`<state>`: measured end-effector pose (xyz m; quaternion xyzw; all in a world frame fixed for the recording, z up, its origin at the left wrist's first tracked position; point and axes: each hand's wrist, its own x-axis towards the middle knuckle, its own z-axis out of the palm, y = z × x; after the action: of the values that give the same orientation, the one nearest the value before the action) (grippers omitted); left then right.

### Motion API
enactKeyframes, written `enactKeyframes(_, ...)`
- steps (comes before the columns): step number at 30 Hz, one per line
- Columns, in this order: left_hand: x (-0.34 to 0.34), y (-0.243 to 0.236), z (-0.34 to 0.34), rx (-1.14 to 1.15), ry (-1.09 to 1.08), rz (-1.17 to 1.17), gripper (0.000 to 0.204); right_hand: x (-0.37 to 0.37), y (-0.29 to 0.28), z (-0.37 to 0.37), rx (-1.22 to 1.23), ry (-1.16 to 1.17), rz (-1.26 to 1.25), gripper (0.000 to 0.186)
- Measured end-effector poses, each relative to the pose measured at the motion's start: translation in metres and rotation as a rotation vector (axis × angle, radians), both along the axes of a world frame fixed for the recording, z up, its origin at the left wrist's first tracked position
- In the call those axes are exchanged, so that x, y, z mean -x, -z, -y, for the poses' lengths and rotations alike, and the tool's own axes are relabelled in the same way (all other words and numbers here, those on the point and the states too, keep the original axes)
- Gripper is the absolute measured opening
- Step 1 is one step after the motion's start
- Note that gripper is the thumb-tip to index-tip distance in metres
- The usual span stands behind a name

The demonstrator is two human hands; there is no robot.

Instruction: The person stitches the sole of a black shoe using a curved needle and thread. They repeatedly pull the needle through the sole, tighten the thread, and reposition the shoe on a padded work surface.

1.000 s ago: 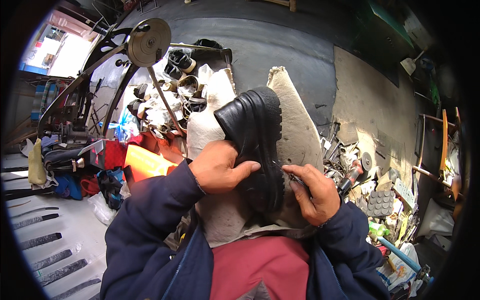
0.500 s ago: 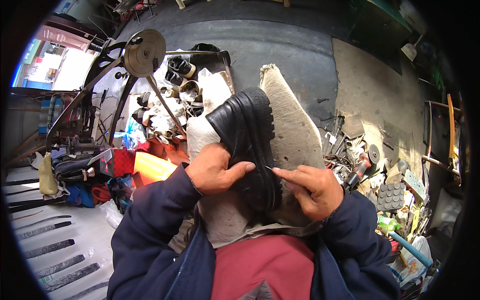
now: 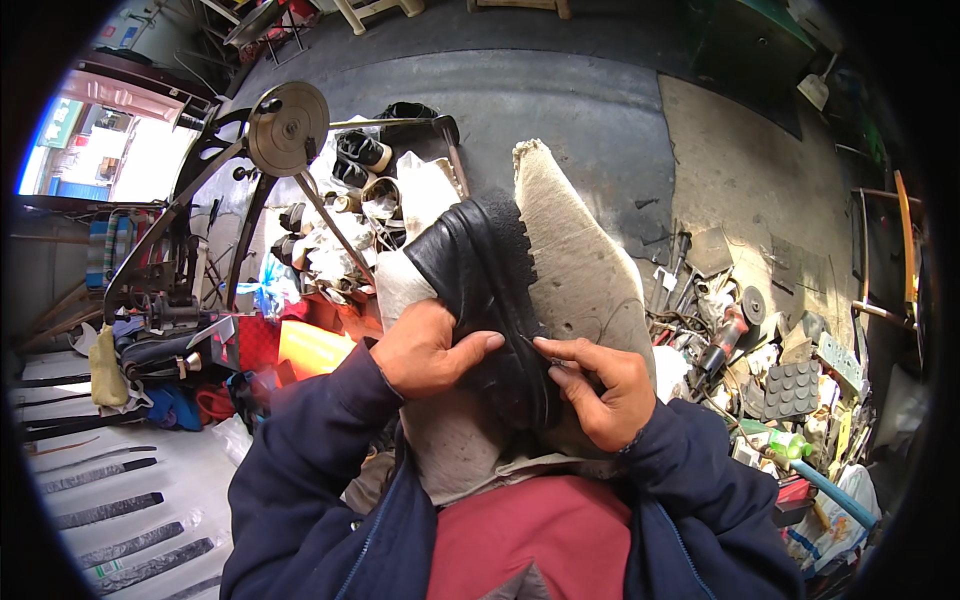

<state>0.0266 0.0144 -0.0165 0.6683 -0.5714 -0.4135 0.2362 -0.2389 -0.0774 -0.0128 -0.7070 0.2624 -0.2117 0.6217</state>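
Note:
A black leather shoe (image 3: 470, 255) with a thick, ridged sole lies on its side over a pale cloth (image 3: 580, 260) on my lap. My left hand (image 3: 428, 350) is closed on the shoe's upper, its thumb pressed on the leather near the sole seam. On the sole side, my right hand (image 3: 605, 390) is pinched around a thin needle, its index fingertip at the seam beside the sole. Only a glint of the needle shows; the rest is hidden by the fingers and the dark leather.
A hand-cranked machine with a metal wheel (image 3: 288, 130) stands at the left, near a pile of shoes (image 3: 360, 155). Tools and scraps, with a studded rubber pad (image 3: 790, 390), crowd the right. Dark strips (image 3: 110, 510) lie on a pale surface at lower left.
My right hand has moved slightly left and down, closer against the shoe, and less of the needle shows. My left hand keeps its hold. The whole view has shifted a little.

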Motion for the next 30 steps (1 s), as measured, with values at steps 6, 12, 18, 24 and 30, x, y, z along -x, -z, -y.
enactKeyframes(6,0.004,-0.001,0.003,0.082,-0.033,-0.088,0.044,-0.01,0.009,-0.004,0.327,0.116,0.082,0.037)
enactKeyframes(12,0.014,-0.009,0.008,0.175,-0.074,-0.172,0.039,0.001,0.024,-0.001,0.583,0.095,0.083,0.046)
enactKeyframes(18,0.011,-0.033,0.011,-0.265,-0.087,0.009,0.035,0.003,0.017,0.003,0.341,0.06,0.103,0.047)
enactKeyframes(24,0.017,-0.026,0.01,0.04,-0.093,-0.133,0.045,0.004,0.012,0.006,0.321,-0.015,0.017,0.046)
enactKeyframes(30,0.005,-0.004,0.003,0.035,-0.04,-0.003,0.053,0.005,0.006,0.013,0.24,-0.1,-0.035,0.045)
